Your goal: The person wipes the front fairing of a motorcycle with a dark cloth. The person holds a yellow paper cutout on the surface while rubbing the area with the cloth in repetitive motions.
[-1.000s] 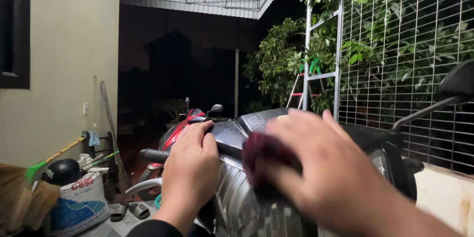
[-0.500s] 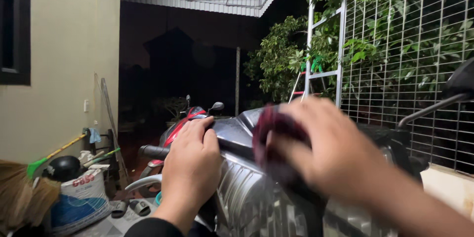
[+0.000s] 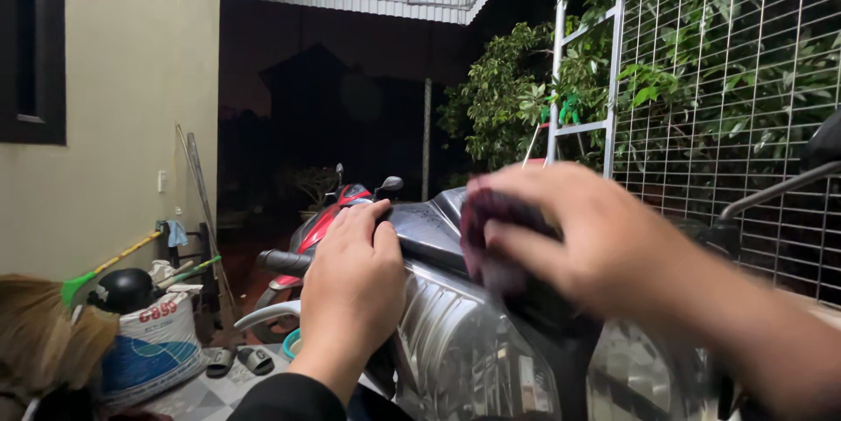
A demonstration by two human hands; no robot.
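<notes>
Since the earlier frame, the dark maroon cleaning cloth has been carried lower on the glossy grey motorcycle front cowl, pressed there by the right hand, whose grip is closed on it. The left hand is laid flat, fingers open, on the cowl at nine o'clock of the cloth, holding nothing. A chrome headlight lens is seen at six o'clock below both hands. A red scooter is parked behind at eleven o'clock. A white wire mesh fence with green foliage is seen at one o'clock; a white sack and black helmet are seen at eight o'clock. The cloth is blurred, crumpled, partly hidden by fingers.
</notes>
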